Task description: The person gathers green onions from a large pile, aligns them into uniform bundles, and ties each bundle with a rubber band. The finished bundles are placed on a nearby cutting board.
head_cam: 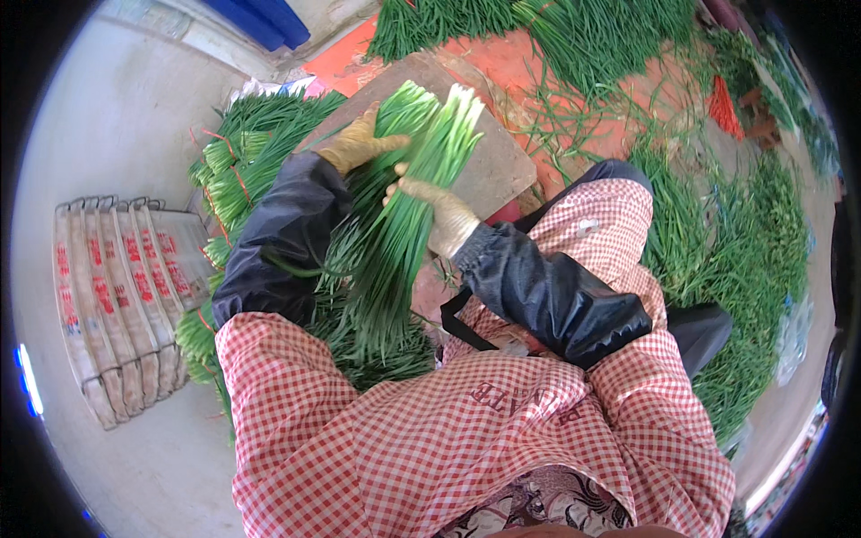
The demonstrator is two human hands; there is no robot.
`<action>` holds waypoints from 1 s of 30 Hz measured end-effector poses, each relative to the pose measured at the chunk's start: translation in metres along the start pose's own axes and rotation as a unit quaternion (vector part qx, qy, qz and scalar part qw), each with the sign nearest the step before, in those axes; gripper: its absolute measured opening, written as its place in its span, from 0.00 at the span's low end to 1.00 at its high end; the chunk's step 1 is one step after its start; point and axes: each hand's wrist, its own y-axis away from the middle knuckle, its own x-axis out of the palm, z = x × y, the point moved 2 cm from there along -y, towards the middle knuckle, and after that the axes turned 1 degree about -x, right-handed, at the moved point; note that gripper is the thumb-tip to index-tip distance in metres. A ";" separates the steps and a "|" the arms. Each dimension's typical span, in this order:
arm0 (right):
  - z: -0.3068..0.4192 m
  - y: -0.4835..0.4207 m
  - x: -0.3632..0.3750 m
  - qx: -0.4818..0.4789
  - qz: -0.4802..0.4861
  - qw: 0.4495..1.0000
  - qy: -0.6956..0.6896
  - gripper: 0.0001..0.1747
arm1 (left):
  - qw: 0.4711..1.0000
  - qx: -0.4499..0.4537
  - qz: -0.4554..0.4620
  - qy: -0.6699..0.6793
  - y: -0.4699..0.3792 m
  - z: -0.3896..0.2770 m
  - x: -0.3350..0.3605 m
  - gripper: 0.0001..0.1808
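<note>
My left hand (360,142), in a tan glove, grips a bunch of garlic chives (407,107), its thumb lying across the stems. My right hand (437,212), gloved too, holds a second bunch of garlic chives (449,149) around the middle. The pale cut ends of both point away from me, and the green leaves of the second hang towards my lap. Beneath the bunches is a worn board (498,158). The far fingers of my left hand are partly hidden by the stems.
Tied chive bundles (232,181) are stacked at the left, beside nested plastic crates (128,289) with red printing. More chives (605,40) lie on a red sheet (464,47) at the far side. Loose greens (746,249) cover the floor at right, near red ties (726,111).
</note>
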 end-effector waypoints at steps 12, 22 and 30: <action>-0.040 -0.053 -0.035 0.055 -0.076 0.996 -0.007 0.38 | 0.964 -0.026 0.194 0.178 0.006 -0.012 -0.015 0.65; -0.038 -0.049 -0.027 0.082 -0.134 0.987 0.031 0.29 | 0.965 -0.116 -0.015 -0.235 0.001 -0.040 0.043 0.78; 0.066 0.042 -0.033 0.042 0.126 0.780 0.612 0.16 | 0.986 0.078 -0.129 -0.076 0.009 0.009 0.031 0.66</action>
